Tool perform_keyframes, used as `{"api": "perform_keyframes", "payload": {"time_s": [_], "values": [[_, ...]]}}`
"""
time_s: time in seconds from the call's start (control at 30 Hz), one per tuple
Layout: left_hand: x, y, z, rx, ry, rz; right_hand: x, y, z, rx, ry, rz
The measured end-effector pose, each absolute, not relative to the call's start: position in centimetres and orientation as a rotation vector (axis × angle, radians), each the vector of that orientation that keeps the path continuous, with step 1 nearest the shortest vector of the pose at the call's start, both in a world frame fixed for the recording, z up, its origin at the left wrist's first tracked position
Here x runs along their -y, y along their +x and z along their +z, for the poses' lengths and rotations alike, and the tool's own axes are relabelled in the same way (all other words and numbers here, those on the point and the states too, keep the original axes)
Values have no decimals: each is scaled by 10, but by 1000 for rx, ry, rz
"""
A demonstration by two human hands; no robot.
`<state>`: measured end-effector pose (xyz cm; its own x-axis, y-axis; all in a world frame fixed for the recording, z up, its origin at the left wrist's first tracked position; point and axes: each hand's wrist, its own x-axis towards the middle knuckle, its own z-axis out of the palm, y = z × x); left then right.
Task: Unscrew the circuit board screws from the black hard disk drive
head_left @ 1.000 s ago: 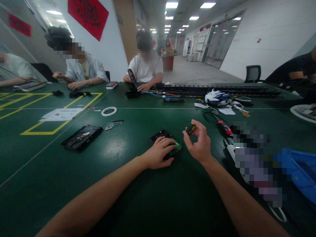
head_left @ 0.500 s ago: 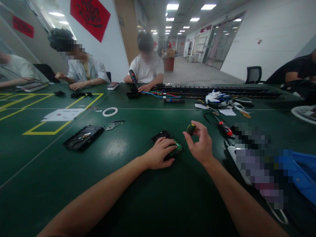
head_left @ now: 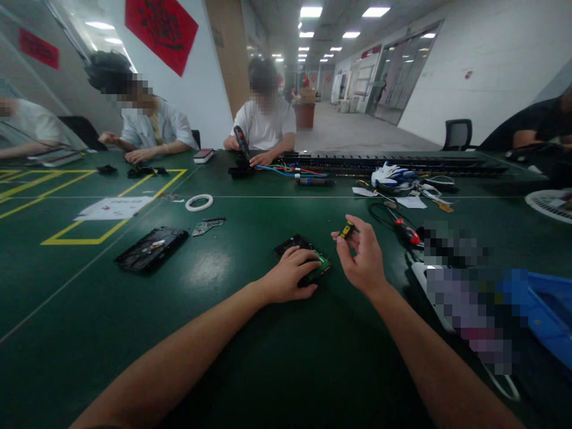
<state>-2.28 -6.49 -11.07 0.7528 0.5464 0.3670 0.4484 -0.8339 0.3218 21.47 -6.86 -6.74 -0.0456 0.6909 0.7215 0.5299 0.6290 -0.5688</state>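
1. Across the worktop, I see a blue bin at right, contents unclear.
2. The open black casing, left, holds a small pale piece.
3. My left hand spreads over the green-boarded device, centre, lying upper-left to lower-right.
4. My right hand pinches the screwdriver, slanting down-left towards it.

Rows of bright ceiling lights shine at upper centre, the background beneath them hazy and soft. The table is dim, with a pale glare patch left of centre and deep shadow toward the bottom edge. Wide-angle stretching slants the side walls; blocky pixels cover patches at lower right.
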Motion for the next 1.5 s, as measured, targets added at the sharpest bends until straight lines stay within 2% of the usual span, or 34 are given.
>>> {"api": "perform_keyframes", "payload": {"time_s": [0.13, 0.47, 0.7, 0.97, 1.17, 1.4, 1.5], "values": [[64, -22, -112, -784, 2737, 670, 66, 217, -66, 1691, -1054, 14], [63, -23, -113, -790, 2743, 678, 70, 213, -66, 1768, -960, 311], [64, -23, -112, -800, 2751, 668, 69, 215, -61, 1768, -1015, 27], [63, -22, -113, -792, 2761, 684, 71, 212, -63, 1785, -936, 283], [63, -23, -115, -796, 2753, 675, 73, 212, -53, 1805, -977, -2], [64, -23, -113, -794, 2744, 676, 75, 213, -55, 1817, -951, 197], [64, -23, -113, -791, 2748, 675, 76, 213, -50, 1836, -960, 123]]}}
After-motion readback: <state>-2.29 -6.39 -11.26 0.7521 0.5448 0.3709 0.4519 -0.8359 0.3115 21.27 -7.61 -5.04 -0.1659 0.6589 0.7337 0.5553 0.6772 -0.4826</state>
